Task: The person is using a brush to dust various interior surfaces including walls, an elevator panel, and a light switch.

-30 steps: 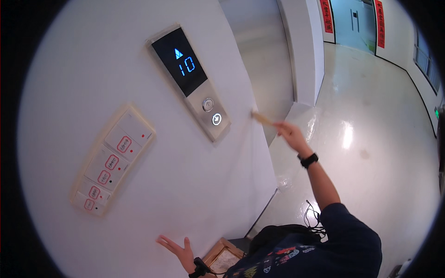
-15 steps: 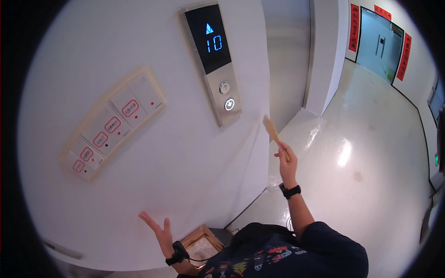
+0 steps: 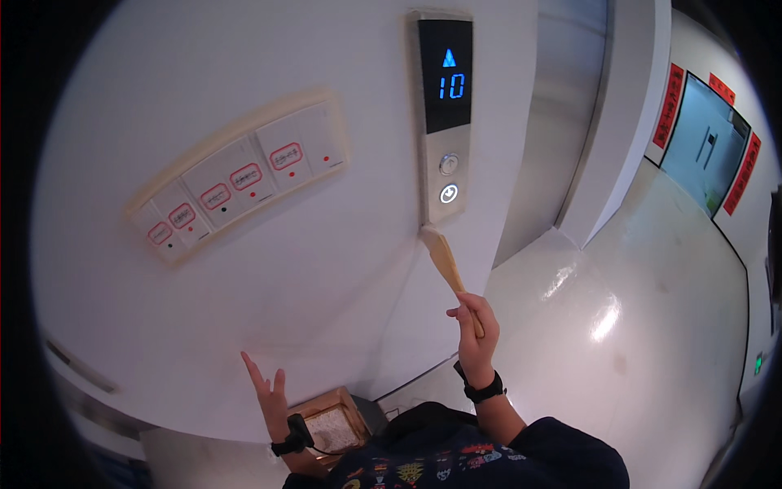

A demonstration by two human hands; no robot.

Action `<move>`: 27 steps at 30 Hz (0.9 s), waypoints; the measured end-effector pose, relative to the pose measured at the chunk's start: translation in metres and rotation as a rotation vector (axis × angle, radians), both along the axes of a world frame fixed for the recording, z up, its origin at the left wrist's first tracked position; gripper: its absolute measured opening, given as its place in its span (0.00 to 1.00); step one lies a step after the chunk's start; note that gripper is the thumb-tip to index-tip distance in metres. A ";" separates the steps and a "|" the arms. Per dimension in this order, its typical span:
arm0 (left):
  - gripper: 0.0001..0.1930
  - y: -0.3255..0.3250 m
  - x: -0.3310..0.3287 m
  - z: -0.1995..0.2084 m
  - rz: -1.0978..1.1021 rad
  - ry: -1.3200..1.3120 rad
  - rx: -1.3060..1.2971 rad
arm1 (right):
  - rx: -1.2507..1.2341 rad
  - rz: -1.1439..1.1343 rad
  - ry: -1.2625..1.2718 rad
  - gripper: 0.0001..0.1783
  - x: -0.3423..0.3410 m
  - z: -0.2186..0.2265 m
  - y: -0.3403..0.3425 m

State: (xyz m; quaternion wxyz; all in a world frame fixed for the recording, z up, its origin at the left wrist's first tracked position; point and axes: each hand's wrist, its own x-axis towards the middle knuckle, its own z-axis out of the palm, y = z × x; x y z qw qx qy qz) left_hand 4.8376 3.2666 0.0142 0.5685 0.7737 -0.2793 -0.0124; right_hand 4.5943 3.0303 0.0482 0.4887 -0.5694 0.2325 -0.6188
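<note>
- Brush [image 3: 445, 265] is leaning up and to the left, its pale tip meeting or nearly meeting the bottom edge of the panel [image 3: 433, 143], near that panel's lower left corner; contact is not showing clearly.
- Right hand [image 3: 475, 332] is holding the brush by its wooden handle, thumb and fingers closing around the lower end.
- Left hand [image 3: 270, 397] is standing wide, fingers pointing upward and thumb spreading apart; whether it is touching the wall [image 3: 326, 269], I cannot tell.
- Black bands are circling both wrists.
- Panel is hanging near the right edge of the wall, a blue arrow and figures glowing on its dark upper part; of its two round buttons, the lower is shining white.
- Switches [image 3: 230, 184] are lining up left of the panel, a pale border running round them.
- Box [image 3: 295, 407] is sitting near the wall's bottom edge, just beside the left wrist, holding something whitish.
- Metal door [image 3: 566, 90] is standing beyond the wall's right edge, and glossy floor [image 3: 562, 342] is reflecting light.
</note>
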 end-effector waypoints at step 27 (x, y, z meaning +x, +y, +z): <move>0.23 0.058 -0.012 -0.015 0.085 0.174 -0.123 | -0.270 0.421 0.053 0.10 0.033 0.057 0.032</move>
